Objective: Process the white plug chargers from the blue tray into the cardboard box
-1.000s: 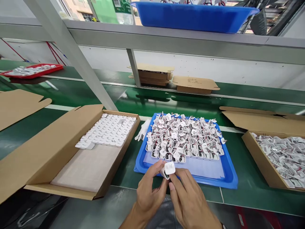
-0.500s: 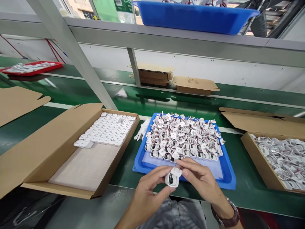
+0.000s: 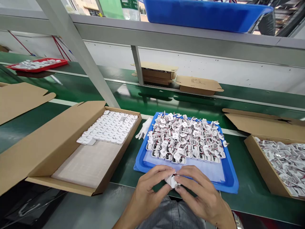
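In front of my lap, my left hand [image 3: 153, 187] has its thumb and fingers closed around a small white plug casing [image 3: 169, 181]. My right hand [image 3: 201, 194] pinches the casing's white cover [image 3: 175, 183], whose metal prongs point toward the right fingers. The cover is tilted against the casing, and fingers hide much of where the two meet. Just beyond both hands, a blue tray [image 3: 143, 162] holds rows of open white casings [image 3: 182, 133] with wires and loose pronged covers on top.
To the left, an open cardboard box [image 3: 119, 162] holds rows of closed white plugs [image 3: 111, 127]. Another box [image 3: 259, 165] at right holds loose white parts. A white glove [image 3: 143, 128] lies between box and tray. A grey metal post [image 3: 83, 60] slants across the left.
My right hand has turned the cover from lying upright over the casing's opening to a tilt, prongs now toward the right. The casing has rotated too, and its opening is mostly hidden. The view shifted slightly.
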Motion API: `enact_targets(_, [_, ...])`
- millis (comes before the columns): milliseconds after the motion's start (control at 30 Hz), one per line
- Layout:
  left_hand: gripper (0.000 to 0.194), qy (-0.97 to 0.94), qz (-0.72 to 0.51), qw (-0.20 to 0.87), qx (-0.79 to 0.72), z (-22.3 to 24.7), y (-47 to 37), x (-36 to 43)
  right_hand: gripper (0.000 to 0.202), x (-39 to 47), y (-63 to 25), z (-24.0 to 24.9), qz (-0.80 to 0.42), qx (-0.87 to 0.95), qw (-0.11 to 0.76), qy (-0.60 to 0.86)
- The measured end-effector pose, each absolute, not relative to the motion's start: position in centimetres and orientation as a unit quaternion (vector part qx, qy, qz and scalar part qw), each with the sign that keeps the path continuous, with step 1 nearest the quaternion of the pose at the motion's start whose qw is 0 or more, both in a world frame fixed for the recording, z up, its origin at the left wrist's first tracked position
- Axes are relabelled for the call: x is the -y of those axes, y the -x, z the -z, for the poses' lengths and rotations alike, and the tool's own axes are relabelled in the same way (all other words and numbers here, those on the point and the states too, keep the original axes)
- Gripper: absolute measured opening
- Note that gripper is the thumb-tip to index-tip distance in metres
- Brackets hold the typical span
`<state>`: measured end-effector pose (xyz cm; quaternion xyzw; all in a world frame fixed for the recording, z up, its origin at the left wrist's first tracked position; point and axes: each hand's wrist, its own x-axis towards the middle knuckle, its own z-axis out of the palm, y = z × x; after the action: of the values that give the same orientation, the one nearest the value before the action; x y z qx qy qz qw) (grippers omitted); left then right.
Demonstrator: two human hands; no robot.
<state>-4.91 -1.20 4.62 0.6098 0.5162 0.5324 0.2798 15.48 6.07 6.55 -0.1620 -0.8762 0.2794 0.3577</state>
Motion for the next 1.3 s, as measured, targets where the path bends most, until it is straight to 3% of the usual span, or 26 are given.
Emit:
enact_targets(300, [0.048, -0.589, -0.587, 0.242, -0.5, -4.0, 4.1, 1.3, 0.046, -5.4, -14.7, -5.4, -0.37, 0.81, 0.414, 0.189])
enact_targets(400, [0.05, -0.551, -0.592, 0.348, -0.473, -3.9, 4.2, 1.4, 0.045, -5.5, -14.6, -5.1, -0.37, 0.807, 0.42, 0.187])
enact_targets(533, [0.035, -0.469, -0.612, 0.466, -0.433, -3.8, 4.3, 1.4, 0.041, -5.6, -14.9, -5.0, -0.381, 0.809, 0.401, 0.196])
enact_targets(800, [0.04, -0.513, -0.624, 0.375, -0.454, -3.6, 3.6, 1.4, 0.038, -6.0, -15.6, -5.0, -0.601, 0.674, 0.317, 0.291])
enact_targets(1033, [0.047, -0.547, -0.628, 0.31, -0.458, -2.8, 3.1, 1.5, 0.024, -6.1, -15.1, -5.3, -0.604, 0.642, 0.338, 0.331])
enact_targets(1300, [0.035, -0.455, -0.607, 0.458, -0.464, -3.3, 3.2, 1.7, 0.043, -6.0, -14.8, -4.0, -0.622, 0.605, 0.313, 0.385])
